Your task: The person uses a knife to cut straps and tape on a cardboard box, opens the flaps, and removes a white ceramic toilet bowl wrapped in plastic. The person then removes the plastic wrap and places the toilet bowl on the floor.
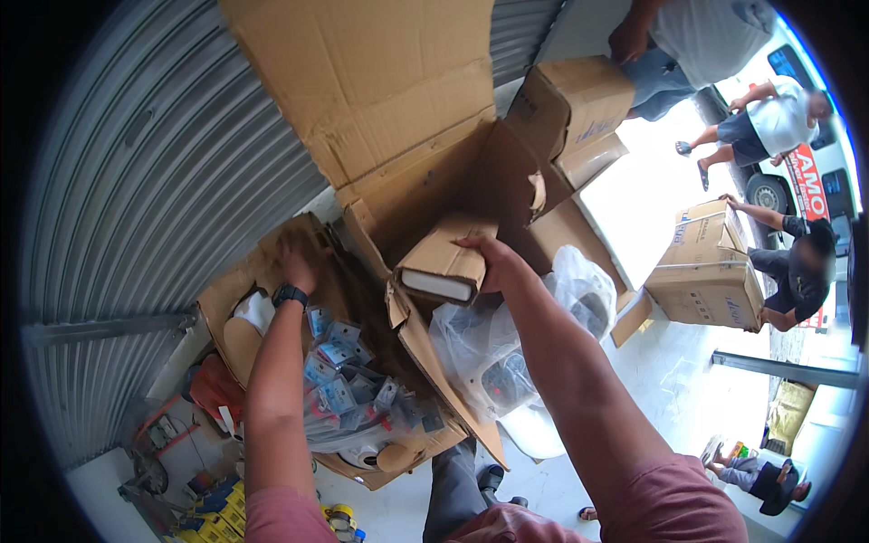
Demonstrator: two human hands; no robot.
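My right hand grips one side of a small brown cardboard box with a white end, holding it tilted at the mouth of a large open carton. My left hand, with a dark watch at the wrist, is over another open carton on the left. Its fingers are smeared by motion, so their grip does not show. Several small packs with blue cards lie in that carton, beside a clear plastic bag.
A clear plastic bag with things inside sits right of the cartons. Corrugated metal rises on the left. One person holds a large strapped carton at the right; another stands behind a carton. Yellow boxes lie lower left.
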